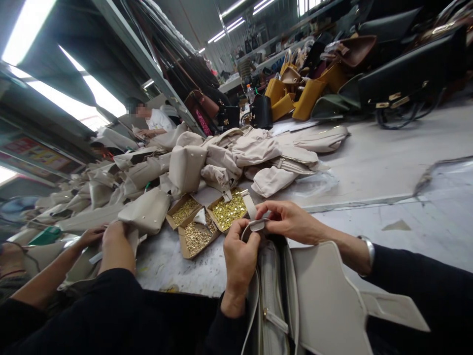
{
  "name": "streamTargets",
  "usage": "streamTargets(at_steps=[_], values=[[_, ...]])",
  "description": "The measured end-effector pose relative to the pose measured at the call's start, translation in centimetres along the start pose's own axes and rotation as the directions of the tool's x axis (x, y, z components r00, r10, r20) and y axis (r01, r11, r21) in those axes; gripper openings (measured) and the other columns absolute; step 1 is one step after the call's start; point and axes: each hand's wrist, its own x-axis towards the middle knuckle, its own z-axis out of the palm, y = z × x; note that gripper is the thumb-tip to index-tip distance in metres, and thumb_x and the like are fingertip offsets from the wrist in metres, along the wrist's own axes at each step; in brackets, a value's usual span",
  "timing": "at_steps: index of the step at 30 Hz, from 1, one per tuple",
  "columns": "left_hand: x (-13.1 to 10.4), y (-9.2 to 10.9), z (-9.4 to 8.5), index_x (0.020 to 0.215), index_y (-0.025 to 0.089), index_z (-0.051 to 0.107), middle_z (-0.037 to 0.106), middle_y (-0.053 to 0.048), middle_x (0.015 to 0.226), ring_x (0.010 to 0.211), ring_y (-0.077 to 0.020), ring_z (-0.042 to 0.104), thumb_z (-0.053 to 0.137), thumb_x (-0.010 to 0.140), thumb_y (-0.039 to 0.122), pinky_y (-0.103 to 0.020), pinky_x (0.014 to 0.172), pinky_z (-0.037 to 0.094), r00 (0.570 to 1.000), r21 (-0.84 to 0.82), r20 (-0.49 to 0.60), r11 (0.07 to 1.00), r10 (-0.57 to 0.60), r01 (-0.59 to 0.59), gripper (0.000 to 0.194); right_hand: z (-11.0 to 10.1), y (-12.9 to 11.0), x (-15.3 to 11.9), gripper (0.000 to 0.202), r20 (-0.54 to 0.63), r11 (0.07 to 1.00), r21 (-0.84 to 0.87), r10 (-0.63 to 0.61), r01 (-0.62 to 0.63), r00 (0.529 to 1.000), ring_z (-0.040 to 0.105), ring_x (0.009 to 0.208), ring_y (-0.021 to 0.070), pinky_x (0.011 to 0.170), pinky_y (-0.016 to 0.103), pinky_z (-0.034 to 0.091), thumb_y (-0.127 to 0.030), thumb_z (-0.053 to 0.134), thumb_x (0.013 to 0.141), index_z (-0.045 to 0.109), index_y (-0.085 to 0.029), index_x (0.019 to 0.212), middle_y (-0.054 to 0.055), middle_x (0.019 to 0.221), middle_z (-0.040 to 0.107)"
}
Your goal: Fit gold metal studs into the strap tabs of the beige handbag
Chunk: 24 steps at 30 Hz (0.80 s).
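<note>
A beige handbag (314, 301) lies in my lap at the bottom of the head view, its flap spread to the right. My left hand (240, 254) grips a narrow beige strap (256, 225) that rises from the bag's top. My right hand (286, 219) pinches the same strap's end from the right. Just beyond my hands stand three small cardboard boxes (207, 219) filled with small gold metal fittings.
A co-worker's hands (111, 239) handle a beige bag piece at the left. Several beige bag parts (221, 158) are heaped across the grey table (388, 162). Yellow and black handbags (332, 84) stand at the far right. Another person sits at the back left.
</note>
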Motion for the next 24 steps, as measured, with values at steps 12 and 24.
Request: streamTargets(at_steps=[12, 24], values=[[-0.5, -1.2, -0.5, 0.107, 0.019, 0.073, 0.076, -0.004, 0.097, 0.088, -0.0189, 0.071, 0.064, 0.085, 0.018, -0.028, 0.083, 0.056, 0.988, -0.013, 0.053, 0.989, 0.147, -0.146, 0.023, 0.2, 0.0, -0.8, 0.040, -0.036, 0.971, -0.129, -0.206, 0.200, 0.978, 0.062, 0.078, 0.0100, 0.069, 0.023, 0.050, -0.003, 0.056, 0.077, 0.066, -0.022, 0.110, 0.004, 0.148, 0.057], [-1.9, -2.5, 0.3, 0.098, 0.019, 0.072, 0.074, -0.002, 0.088, 0.080, -0.0181, 0.070, 0.066, 0.082, 0.016, -0.026, 0.072, 0.055, 0.946, 0.019, -0.167, 0.960, 0.279, -0.280, 0.017, 1.0, -0.6, -1.9, 0.053, 0.115, 0.780, -0.181, -0.589, 0.600, 0.800, 0.058, 0.105, 0.0187, 0.095, 0.036, 0.049, 0.012, 0.043, 0.078, 0.074, -0.022, 0.105, 0.003, 0.120, 0.075]])
